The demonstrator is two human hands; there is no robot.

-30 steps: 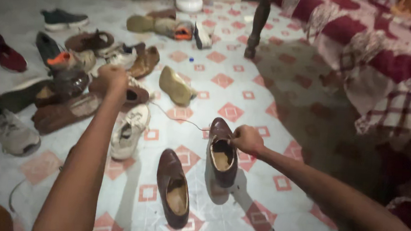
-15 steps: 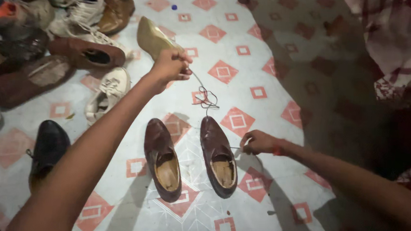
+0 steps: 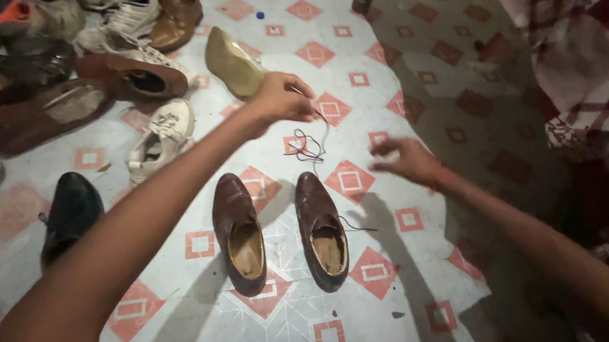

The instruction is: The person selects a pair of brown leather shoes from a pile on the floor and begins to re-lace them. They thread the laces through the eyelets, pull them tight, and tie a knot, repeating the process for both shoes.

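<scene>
Left hand [image 3: 279, 98] pinched on a dark shoelace [image 3: 308, 144], dangling above 2 brown dress shoes [image 3: 282, 230] set side by side on the tiled floor [image 3: 411, 285]. Right hand [image 3: 409, 159] hovering beside, fingers spread, empty. Lace probably light, limp, tangle-prone; best gripped near an end.

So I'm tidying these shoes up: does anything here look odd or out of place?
Yes. A dark shoelace dangles loose from the left hand, out of its shoe. Behind it a tan heeled shoe lies tipped on its side, while the brown pair stands neatly.

Left arm outstretched, left hand [image 3: 281, 99] in a pinched grip — right hand [image 3: 409, 159] open, fingers spread
</scene>
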